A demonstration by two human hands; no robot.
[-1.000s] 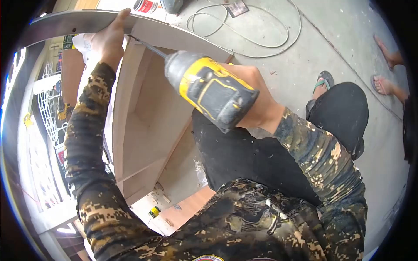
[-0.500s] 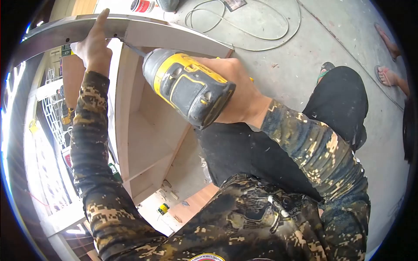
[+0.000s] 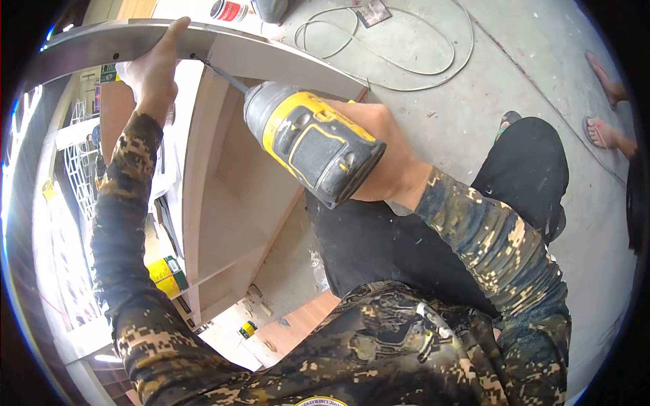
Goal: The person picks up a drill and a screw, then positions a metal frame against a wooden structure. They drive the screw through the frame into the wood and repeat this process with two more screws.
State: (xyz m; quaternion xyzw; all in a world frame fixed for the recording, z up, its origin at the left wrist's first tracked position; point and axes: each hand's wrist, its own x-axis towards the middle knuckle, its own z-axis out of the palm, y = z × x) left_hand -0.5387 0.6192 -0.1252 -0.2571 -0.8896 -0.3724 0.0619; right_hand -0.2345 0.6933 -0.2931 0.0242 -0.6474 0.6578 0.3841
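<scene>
My right hand (image 3: 389, 145) is wrapped around a yellow and black power drill (image 3: 315, 145), mostly hiding its handle. The long thin bit (image 3: 227, 76) points up and left, its tip at or very near the edge of a dark metal strip (image 3: 84, 57) with round holes. My left hand (image 3: 152, 78) grips that strip from below, one finger reaching over its top edge. The strip lies along the upper edge of a pale wooden cabinet (image 3: 233, 155), which stands open toward me.
A looped cable (image 3: 406, 86) lies on the concrete floor (image 3: 474, 101). Behind the cabinet are a red and white tub (image 3: 229, 10) and a yellow and green box (image 3: 166, 276). A tape measure (image 3: 248, 329) sits below. Another person's sandaled feet (image 3: 602, 133) are at the right.
The drill and both hands sit slightly lower and further right in view, with the whole scene shifted a little. More of the yellow and green box shows beside my left forearm.
</scene>
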